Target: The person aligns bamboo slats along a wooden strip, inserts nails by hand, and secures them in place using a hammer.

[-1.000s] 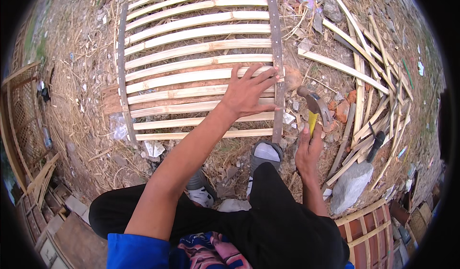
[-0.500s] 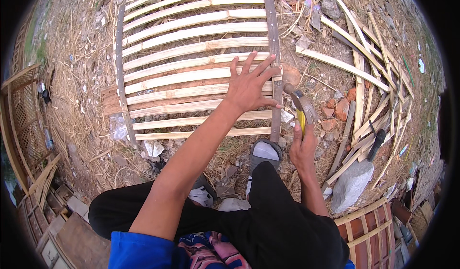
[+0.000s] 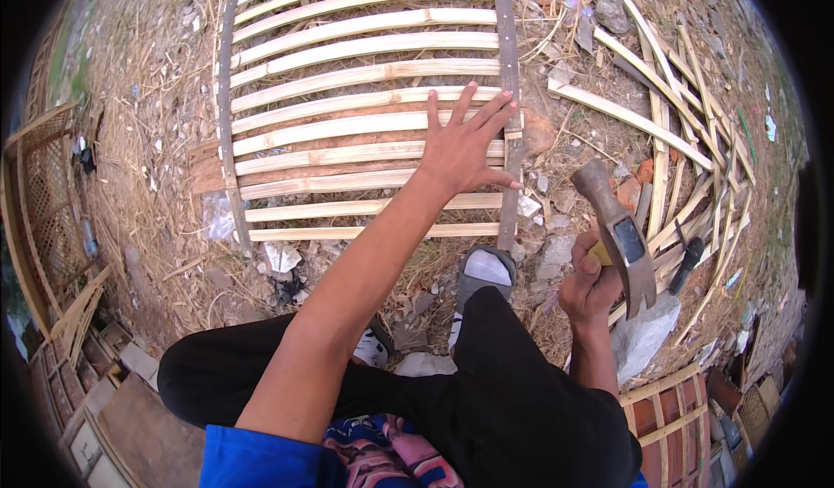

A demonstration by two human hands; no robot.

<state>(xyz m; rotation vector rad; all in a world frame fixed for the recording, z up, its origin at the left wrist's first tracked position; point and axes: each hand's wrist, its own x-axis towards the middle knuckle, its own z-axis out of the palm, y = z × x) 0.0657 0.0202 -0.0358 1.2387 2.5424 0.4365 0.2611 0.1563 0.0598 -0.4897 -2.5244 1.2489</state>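
The left hand [image 3: 465, 149] lies flat, fingers spread, on the bamboo slat panel [image 3: 347, 115] on the ground. Just right of the panel, the right hand [image 3: 589, 284] grips a hammer [image 3: 618, 232], head raised

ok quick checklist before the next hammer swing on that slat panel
1. Grip on hammer: right hand closed around the yellow handle of the hammer: ok.
2. Hammer raised off the bamboo slat panel: ok.
3. Panel held down: left hand flat, fingers spread on the slats: ok.
4. Fingers away from the strike line: they reach the dark right rail: not ok.
5. Nail set and upright: too small to see: cannot tell.
6. Foot placement: sandalled foot right at the rail's lower end: not ok.
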